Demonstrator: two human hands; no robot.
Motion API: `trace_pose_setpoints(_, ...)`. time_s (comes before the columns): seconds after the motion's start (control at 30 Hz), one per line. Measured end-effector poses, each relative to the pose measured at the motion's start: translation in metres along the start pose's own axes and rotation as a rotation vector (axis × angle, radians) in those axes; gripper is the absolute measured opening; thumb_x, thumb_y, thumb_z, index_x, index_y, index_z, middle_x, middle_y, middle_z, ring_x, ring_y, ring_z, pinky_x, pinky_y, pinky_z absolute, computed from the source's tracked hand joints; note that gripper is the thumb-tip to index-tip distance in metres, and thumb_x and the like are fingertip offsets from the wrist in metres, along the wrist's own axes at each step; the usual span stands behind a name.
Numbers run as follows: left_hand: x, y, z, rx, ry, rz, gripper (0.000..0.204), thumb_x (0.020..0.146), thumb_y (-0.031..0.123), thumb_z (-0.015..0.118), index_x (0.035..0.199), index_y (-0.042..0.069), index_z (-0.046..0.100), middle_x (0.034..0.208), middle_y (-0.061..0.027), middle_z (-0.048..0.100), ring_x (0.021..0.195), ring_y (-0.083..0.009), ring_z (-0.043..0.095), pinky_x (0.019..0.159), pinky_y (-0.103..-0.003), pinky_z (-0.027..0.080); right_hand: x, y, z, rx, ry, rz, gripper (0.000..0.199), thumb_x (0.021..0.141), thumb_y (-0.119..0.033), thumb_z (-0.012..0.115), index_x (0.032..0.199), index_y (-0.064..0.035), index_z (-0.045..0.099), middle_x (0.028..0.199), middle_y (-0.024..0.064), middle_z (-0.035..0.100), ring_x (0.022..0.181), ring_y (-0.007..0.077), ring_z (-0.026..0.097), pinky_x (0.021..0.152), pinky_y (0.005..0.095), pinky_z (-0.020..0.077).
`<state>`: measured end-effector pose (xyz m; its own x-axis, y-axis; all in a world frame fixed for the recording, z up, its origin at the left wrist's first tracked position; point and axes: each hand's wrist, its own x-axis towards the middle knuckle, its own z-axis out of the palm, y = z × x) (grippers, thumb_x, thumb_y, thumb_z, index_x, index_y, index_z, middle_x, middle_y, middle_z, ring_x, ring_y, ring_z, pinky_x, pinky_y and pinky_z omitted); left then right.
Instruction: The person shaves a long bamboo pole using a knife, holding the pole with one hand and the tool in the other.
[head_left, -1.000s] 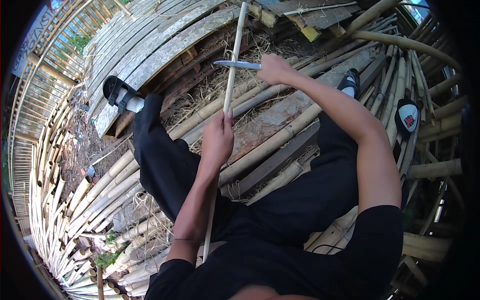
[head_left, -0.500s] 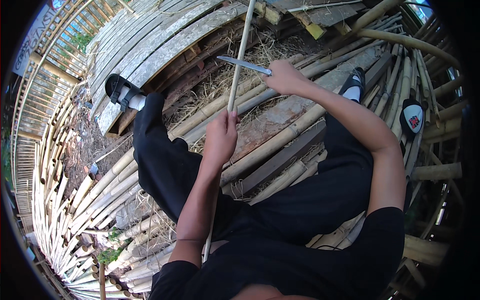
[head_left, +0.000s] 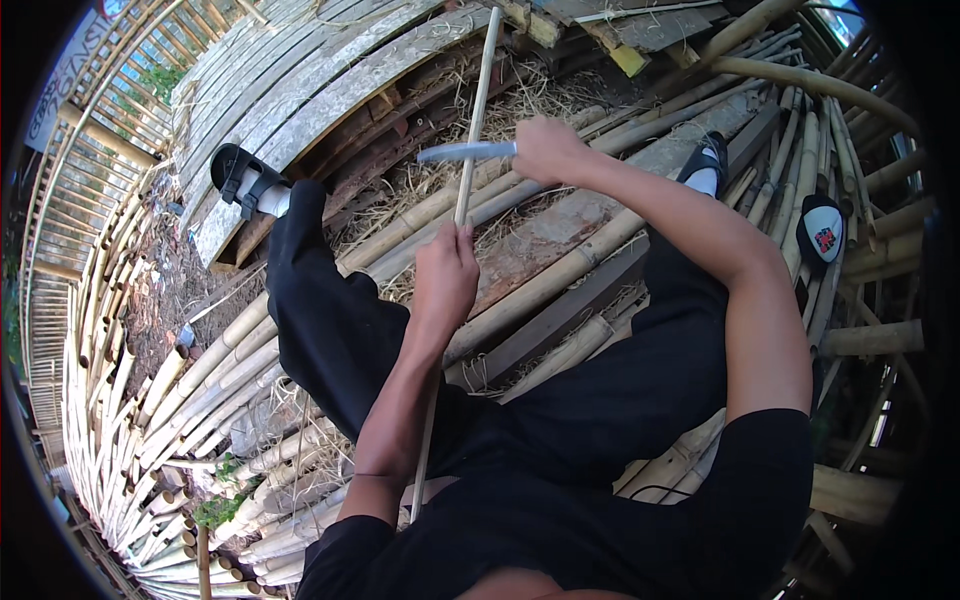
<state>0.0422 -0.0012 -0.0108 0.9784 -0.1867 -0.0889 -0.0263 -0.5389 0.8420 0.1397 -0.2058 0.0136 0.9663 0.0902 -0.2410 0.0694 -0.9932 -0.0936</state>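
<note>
My left hand (head_left: 445,275) is closed around a long, pale bamboo strip (head_left: 480,105). The strip runs from the top of the view down through my fist and under my left forearm, toward my waist. My right hand (head_left: 548,152) grips a knife by its handle, which my fingers hide. The knife's blade (head_left: 465,151) points left and lies across the strip, a little above my left fist. The blade is slightly blurred.
Bamboo poles (head_left: 560,325) and dry shavings cover the ground between my legs. A weathered plank platform (head_left: 330,85) stands at the upper left, with my sandalled foot (head_left: 250,182) against it. More poles stack at the right, and a bamboo fence (head_left: 75,190) curves along the left.
My right hand and the knife have shifted left and slightly closer to my left fist. The blade has turned more level. The strip's far end has come down into view.
</note>
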Motion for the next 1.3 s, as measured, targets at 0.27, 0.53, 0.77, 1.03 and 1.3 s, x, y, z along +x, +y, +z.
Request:
trace_pose_setpoints(0.27,-0.002,0.001,0.006,-0.059,-0.016,0.106,0.027,0.095,0.020,0.047,0.083,-0.004,0.055,0.058,-0.0197,0.051,0.051,-0.0288,0.048,0.054,-0.038,0.040,0.007,0.107,-0.014,0.290,0.237,0.432,0.037,0.079,-0.027,0.055,0.091,0.0060,0.065,0.088,0.0273,0.064,0.088,0.0390,0.063,0.075,0.0436,0.0501)
trace_pose_setpoints(0.53,0.008,-0.008,0.008,-0.061,0.001,0.089,0.027,0.095,0.019,0.046,0.084,-0.004,0.057,0.061,-0.0165,0.054,0.054,-0.0245,0.051,0.056,-0.037,0.041,-0.052,-0.020,0.031,0.318,-0.180,-0.022,0.028,0.072,-0.019,0.055,0.074,0.0073,0.063,0.076,0.0268,0.063,0.077,0.0414,0.063,0.068,0.0459,0.0500)
trace_pose_setpoints(0.77,0.004,-0.010,0.010,-0.019,0.046,0.089,0.030,0.096,0.021,0.047,0.085,-0.006,0.056,0.065,-0.0159,0.057,0.057,-0.0240,0.052,0.058,-0.037,0.042,-0.035,-0.020,0.027,0.116,-0.205,-0.147,0.029,0.068,-0.017,0.057,0.080,0.0080,0.065,0.081,0.0270,0.064,0.079,0.0399,0.065,0.071,0.0439,0.0522)
trace_pose_setpoints(1.03,-0.018,-0.001,0.003,-0.083,-0.034,0.093,0.027,0.095,0.018,0.049,0.080,-0.003,0.057,0.055,-0.0195,0.050,0.047,-0.0296,0.048,0.051,-0.038,0.038,0.027,0.163,-0.048,0.287,0.461,0.558,0.038,0.078,-0.027,0.050,0.093,0.0047,0.065,0.092,0.0270,0.065,0.087,0.0375,0.065,0.076,0.0428,0.0505)
trace_pose_setpoints(1.3,0.002,-0.028,0.002,-0.186,-0.080,-0.067,0.033,0.096,0.024,0.048,0.079,-0.002,0.058,0.055,-0.0119,0.048,0.050,-0.0178,0.043,0.051,-0.035,0.035,-0.023,0.027,-0.010,0.423,0.033,-0.001,0.041,0.078,-0.034,0.061,0.065,0.0043,0.062,0.062,0.0202,0.060,0.064,0.0345,0.062,0.064,0.0414,0.0482)
